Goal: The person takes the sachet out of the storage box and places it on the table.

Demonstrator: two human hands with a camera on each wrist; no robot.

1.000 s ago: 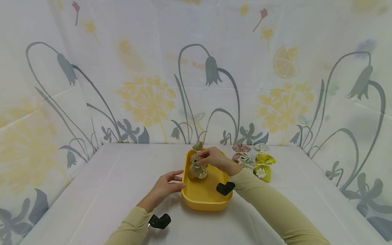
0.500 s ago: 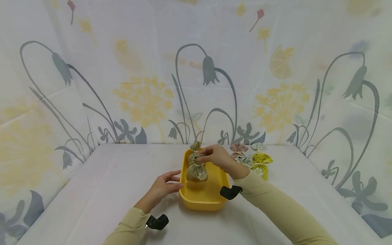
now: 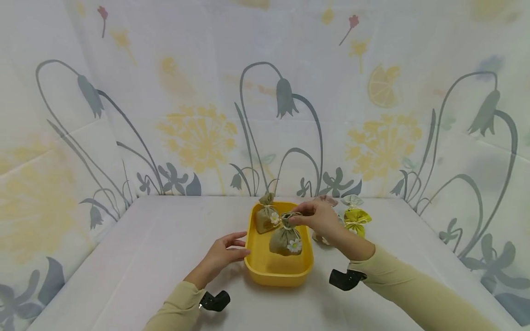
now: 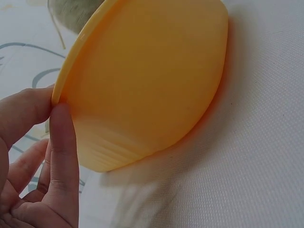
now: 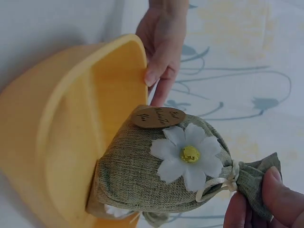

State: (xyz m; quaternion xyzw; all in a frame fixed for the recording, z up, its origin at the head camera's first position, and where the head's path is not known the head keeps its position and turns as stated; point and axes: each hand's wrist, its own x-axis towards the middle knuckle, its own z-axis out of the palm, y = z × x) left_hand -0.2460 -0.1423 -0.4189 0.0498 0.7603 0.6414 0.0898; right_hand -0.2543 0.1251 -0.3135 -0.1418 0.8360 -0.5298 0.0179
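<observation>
My right hand point(image 3: 316, 218) pinches the gathered top of a grey-green drawstring pouch point(image 3: 285, 241) with a white fabric flower. The pouch hangs over a yellow plastic tub point(image 3: 278, 279); the right wrist view shows a small oval tag point(image 5: 159, 117) on it. A second grey-green pouch point(image 3: 265, 220) stands inside the tub at its far left corner. At the tub's left side my left hand point(image 3: 225, 250) holds the rim between thumb and finger, seen closely in the left wrist view at the tub's edge point(image 4: 78, 40).
Right of the tub stand more pouches: a yellow-green pouch point(image 3: 355, 220), a pale pouch point(image 3: 352, 201) and a pinkish pouch point(image 3: 326, 200) partly hidden by my right hand. A white cloth point(image 3: 186, 220) covers the table, with a flower-printed curtain point(image 3: 198, 138) behind it.
My right hand has moved right and nearer with the grey-green pouch, away from the other pouch in the tub. The left hand stays at the rim.
</observation>
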